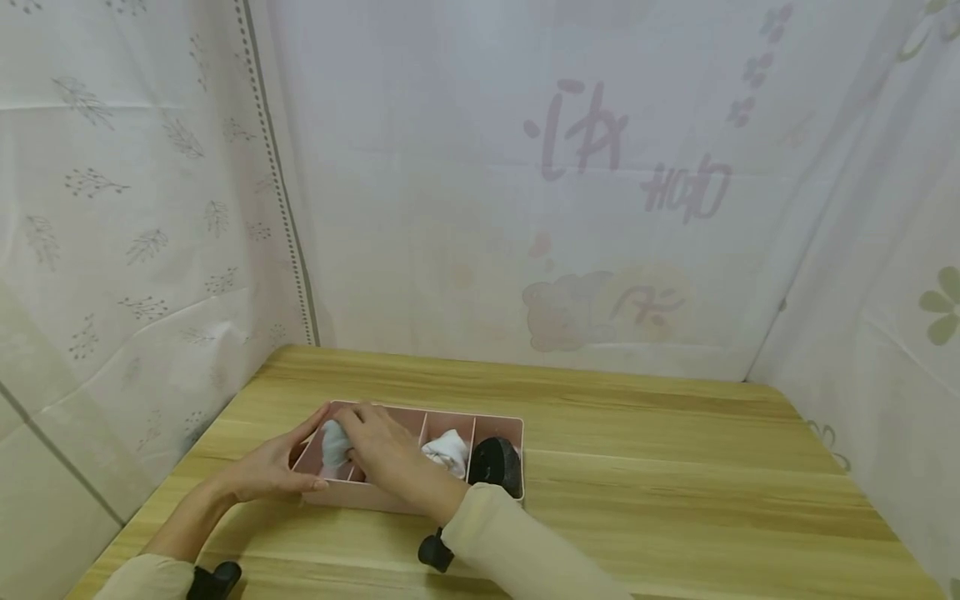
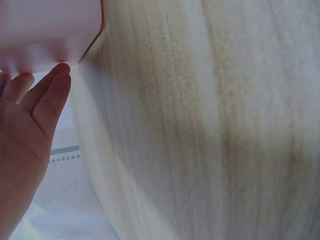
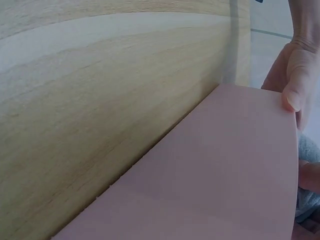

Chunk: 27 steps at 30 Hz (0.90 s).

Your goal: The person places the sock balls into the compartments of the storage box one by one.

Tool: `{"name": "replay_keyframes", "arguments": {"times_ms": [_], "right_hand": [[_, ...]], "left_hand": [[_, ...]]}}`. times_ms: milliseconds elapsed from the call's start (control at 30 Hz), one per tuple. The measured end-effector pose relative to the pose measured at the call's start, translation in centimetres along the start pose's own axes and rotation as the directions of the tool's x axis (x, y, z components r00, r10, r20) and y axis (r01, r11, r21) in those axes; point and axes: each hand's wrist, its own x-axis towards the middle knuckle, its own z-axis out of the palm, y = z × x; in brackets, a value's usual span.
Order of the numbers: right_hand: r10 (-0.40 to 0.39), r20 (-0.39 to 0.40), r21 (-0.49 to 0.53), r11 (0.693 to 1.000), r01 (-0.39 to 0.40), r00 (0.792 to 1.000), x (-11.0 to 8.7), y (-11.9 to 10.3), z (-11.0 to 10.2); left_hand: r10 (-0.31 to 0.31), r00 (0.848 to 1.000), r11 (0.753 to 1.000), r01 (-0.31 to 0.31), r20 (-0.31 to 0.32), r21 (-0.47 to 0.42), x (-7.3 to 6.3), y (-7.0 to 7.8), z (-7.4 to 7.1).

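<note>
A pink divided box (image 1: 367, 497) lies lengthwise on the table. My left hand (image 1: 262, 471) grips its left end, thumb at the front rim; in the left wrist view, the fingertips of the left hand (image 2: 35, 120) touch the box wall. My right hand (image 1: 386, 450) reaches over the box and pinches a light grey sock-like bundle of soft cloth (image 1: 334, 446) at the leftmost compartment. A crumpled white cloth (image 1: 447, 451) sits in a compartment further right, and a black rounded bundle (image 1: 498, 465) fills the right end one. The right hand hides part of the box's middle.
The wood-grain table (image 1: 675, 483) extends far to the right of the box. Printed white curtains (image 1: 450, 208) hang behind and at both sides. Black wrist mounts (image 1: 435, 552) stick out under the sleeves.
</note>
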Motion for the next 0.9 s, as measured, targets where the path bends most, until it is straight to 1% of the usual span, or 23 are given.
{"name": "replay_keyframes", "arguments": {"times_ms": [133,167,367,433,567,633,800,900], "right_hand": [[-0.033,0.004,-0.041,0.999,0.033,0.999,0.3,-0.2,0.1],[-0.029,0.010,-0.046,0.998,0.030,1.000,0.3,-0.3,0.1],[0.005,0.051,-0.081,0.997,0.000,0.999,0.7,-0.5,0.4],[-0.014,0.042,-0.091,0.996,0.017,0.999,0.8,-0.5,0.4],[-0.075,0.010,-0.130,0.989,0.075,0.997,0.8,-0.5,0.5],[-0.090,0.009,-0.147,0.985,0.090,0.996,0.9,-0.5,0.6],[-0.081,0.042,-0.169,0.982,0.087,0.996,1.1,-0.6,1.0],[-0.088,0.033,-0.208,0.974,0.093,0.996,1.1,-0.7,1.2]], "left_hand": [[0.014,1.000,1.000,-0.014,-0.008,0.019,0.0,0.1,0.1],[0.020,1.000,1.000,-0.020,-0.007,0.020,0.0,0.1,0.1],[-0.010,1.000,1.000,0.011,-0.016,0.018,-0.1,-0.1,0.0],[-0.014,1.000,1.000,0.015,-0.016,0.020,-0.2,-0.2,0.0],[-0.014,1.000,1.000,0.015,-0.017,0.027,-0.2,-0.3,0.0],[-0.021,1.000,0.999,0.021,-0.020,0.042,-0.2,-0.2,0.0],[-0.042,0.999,0.997,0.043,-0.016,0.057,-0.2,-0.1,0.0],[-0.040,0.999,0.998,0.041,-0.017,0.046,-0.2,-0.1,0.0]]}}
